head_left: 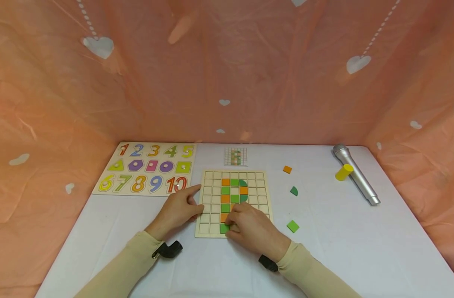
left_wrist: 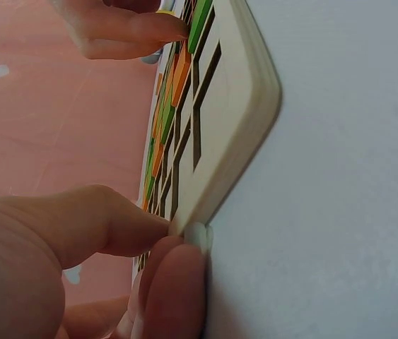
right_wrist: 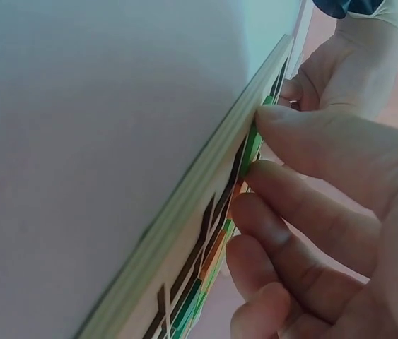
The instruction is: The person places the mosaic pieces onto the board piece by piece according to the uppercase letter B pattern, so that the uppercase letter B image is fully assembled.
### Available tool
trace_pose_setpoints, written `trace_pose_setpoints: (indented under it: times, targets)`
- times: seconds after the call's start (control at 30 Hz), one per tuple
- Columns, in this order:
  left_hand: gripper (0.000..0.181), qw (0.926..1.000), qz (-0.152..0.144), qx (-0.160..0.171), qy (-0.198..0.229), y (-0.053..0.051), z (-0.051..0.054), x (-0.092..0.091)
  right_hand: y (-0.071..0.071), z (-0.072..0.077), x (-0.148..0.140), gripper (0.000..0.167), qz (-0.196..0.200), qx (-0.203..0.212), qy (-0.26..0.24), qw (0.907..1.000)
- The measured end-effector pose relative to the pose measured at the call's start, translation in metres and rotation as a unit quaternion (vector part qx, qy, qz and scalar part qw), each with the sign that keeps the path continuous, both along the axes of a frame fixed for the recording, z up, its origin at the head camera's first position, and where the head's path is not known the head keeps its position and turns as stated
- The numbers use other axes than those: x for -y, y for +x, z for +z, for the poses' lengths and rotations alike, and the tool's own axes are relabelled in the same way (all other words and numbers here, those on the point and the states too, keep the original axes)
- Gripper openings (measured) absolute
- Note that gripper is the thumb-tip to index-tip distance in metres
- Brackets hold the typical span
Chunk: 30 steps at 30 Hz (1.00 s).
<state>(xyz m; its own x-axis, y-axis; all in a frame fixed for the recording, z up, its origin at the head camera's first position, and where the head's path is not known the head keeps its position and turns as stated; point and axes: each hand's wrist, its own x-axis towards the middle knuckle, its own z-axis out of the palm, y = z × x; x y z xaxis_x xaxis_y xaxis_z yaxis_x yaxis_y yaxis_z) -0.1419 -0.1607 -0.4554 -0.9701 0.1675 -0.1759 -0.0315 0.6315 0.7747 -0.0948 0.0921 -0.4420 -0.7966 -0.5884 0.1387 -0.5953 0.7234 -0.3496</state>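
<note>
A wooden grid board (head_left: 252,191) lies mid-table, with green and orange square tiles and teal rounded pieces set in a P-like pattern. Its left edge is pinched by my left hand (head_left: 177,210); in the left wrist view the thumb (left_wrist: 107,219) meets the board near a corner. My right hand (head_left: 254,229) pinches the green square tile (head_left: 224,229) at the bottom of the tile column. From the right wrist, the thumb (right_wrist: 305,134) and index finger sit at opposite sides of that green tile (right_wrist: 252,148), low in the board. The right hand hides some lower cells.
Right of the board lie an orange square tile (head_left: 287,169), a teal quarter-round piece (head_left: 294,191) and a green square tile (head_left: 293,226). A patterned card (head_left: 236,157) lies behind it. A number puzzle (head_left: 96,189) is at left; a silver microphone (head_left: 362,182) and yellow cylinder (head_left: 344,172) at right.
</note>
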Motion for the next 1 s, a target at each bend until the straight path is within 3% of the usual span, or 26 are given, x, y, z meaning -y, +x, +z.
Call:
trace_pose_setpoints:
  times: [0.3, 0.6, 0.87, 1.0]
  targets:
    - [0.075, 1.0, 0.002, 0.002, 0.003, 0.0, 0.0, 0.0, 0.0, 0.0, -0.001, 0.012, 0.003, -0.012, -0.004, 0.9999]
    - [0.076, 1.0, 0.001, 0.005, 0.003, 0.0, 0.002, -0.002, -0.005, 0.008, -0.013, 0.011, -0.009, 0.022, -0.016, 0.9996]
    - [0.075, 0.9999, 0.004, 0.012, 0.002, 0.002, 0.004, 0.0, -0.017, 0.018, -0.064, 0.012, -0.067, 0.025, -0.013, 0.9974]
    - [0.075, 0.9998, 0.008, 0.016, 0.005, 0.002, 0.004, 0.0, -0.03, 0.022, -0.098, 0.012, -0.11, 0.047, -0.025, 0.9925]
